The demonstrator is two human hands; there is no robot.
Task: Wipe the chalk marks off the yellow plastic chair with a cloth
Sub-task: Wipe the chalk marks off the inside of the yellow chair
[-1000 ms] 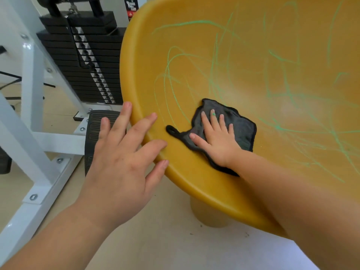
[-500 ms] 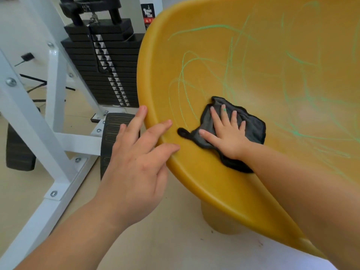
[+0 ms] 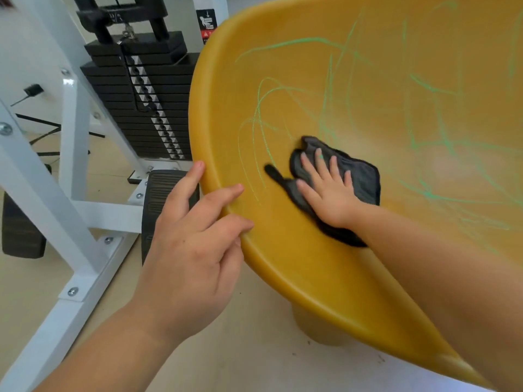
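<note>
Beige floor; left hand grips chair rim; right hand presses cloth.

From my end this reads as a gym or fitness room. Straight ahead I see a black weight stack, its plates piled flat one on another, with a pale selector strip of pin holes running down the front. It sits inside a white steel frame whose foot plates are fixed with bolts. A red and black warning label is stuck on the upright behind the stack. Low down there is a ribbed black footplate, and a black pad at the far left edge. The floor is smooth and beige, and the wall behind is plain white.
</note>
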